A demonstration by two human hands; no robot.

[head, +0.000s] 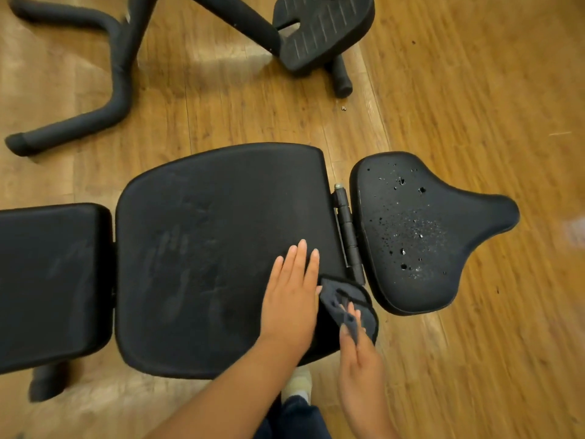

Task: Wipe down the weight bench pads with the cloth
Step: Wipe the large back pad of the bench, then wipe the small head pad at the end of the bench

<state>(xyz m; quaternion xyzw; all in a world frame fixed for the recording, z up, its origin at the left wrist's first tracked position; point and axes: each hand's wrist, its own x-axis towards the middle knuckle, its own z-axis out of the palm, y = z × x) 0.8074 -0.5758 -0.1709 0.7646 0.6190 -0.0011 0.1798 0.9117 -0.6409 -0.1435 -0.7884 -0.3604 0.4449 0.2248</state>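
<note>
Right hand (357,353) pinches dark cloth (348,308) between fingertips, at near right corner of the middle bench pad (205,248). Left hand (291,296) flat, fingers straight, pressed on that pad just beside the cloth. Seat pad (421,229) speckled with droplets.

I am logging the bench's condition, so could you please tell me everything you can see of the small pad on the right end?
The small pad is black and padded, with what looks like a vinyl cover, broad near the hinge and narrowing to a rounded tip pointing right. Its top is speckled with pale droplets or flecks and several small dark spots that may be holes or drops. It lies roughly flat above the wood floor, beside the large middle pad. Neither hand nor the cloth touches it.
</note>
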